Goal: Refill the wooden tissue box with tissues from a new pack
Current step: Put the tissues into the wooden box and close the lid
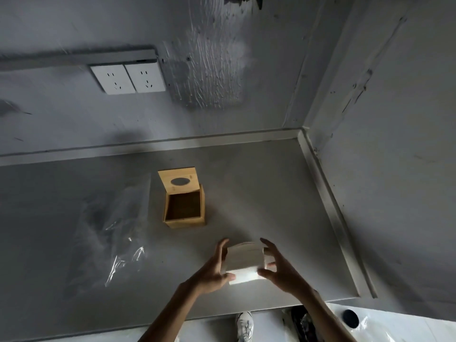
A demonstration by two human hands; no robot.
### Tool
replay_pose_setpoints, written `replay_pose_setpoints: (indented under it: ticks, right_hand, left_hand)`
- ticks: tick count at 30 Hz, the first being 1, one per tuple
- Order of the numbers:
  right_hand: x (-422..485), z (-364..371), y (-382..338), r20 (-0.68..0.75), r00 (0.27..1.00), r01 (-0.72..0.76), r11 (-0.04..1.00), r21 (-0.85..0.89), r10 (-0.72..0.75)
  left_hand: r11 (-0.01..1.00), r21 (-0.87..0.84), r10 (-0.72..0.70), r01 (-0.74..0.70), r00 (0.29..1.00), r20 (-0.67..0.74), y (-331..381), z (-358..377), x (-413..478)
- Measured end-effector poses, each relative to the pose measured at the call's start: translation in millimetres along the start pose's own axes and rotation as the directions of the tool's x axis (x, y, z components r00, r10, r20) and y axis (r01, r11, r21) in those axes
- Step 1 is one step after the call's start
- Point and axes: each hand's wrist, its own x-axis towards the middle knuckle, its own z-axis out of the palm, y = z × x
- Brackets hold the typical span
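Observation:
A wooden tissue box (185,219) stands open on the grey counter, its inside dark with nothing visible in it. Its lid (179,181), with an oval slot, is tilted up at the back. Nearer to me, a white stack of tissues (244,261) is held above the counter between both hands. My left hand (214,270) grips its left side, thumb at the front corner. My right hand (278,270) grips its right side with spread fingers. The stack is to the front right of the box, apart from it.
A crumpled clear plastic wrapper (118,233) lies on the counter (259,188) left of the box. Walls enclose the counter at the back and right. Two wall sockets (128,79) sit on the back wall. Below the front edge, shoes (245,325) and a dark round object (350,318) show.

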Motion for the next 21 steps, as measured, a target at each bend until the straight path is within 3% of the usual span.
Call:
replay_pose_setpoints:
  ticks: [3, 6, 8, 11, 12, 15, 21]
  right_hand:
    - [10, -8, -7, -0.015, 0.998, -0.053, 0.974, 0.222, 0.058]
    - [25, -14, -20, -0.06, 0.99, -0.104, 0.939, 0.328, 0.13]
    - [35, -13, -31, -0.072, 0.985, -0.13, 0.953, 0.275, 0.155]
    - [50, -4, -31, -0.2, 0.958, -0.197, 0.978, 0.065, 0.206]
    - [52, -1, -30, -0.268, 0.936, -0.226, 0.973, 0.038, 0.228]
    - [53, 3, -34, -0.394, 0.88, -0.237, 0.964, 0.12, 0.265]
    - [53, 2, -22, -0.313, 0.912, -0.208, 0.956, 0.206, 0.266]
  left_hand:
    - [0.955, -0.287, -0.064, 0.072, 0.997, 0.037, 13, -16, 6]
    - [0.906, -0.409, -0.134, 0.112, 0.991, -0.024, 27, -25, 19]
    - [0.912, -0.377, -0.209, 0.163, 0.974, -0.083, 33, -23, 34]
    - [0.961, -0.009, -0.266, 0.277, 0.911, -0.316, 25, -14, 59]
    - [0.954, 0.002, -0.276, 0.299, 0.885, -0.375, 23, -10, 64]
    - [0.95, -0.175, -0.312, 0.26, 0.835, -0.453, 28, -2, 62]
    - [0.915, -0.3, -0.377, 0.27, 0.836, -0.399, 28, 7, 61]
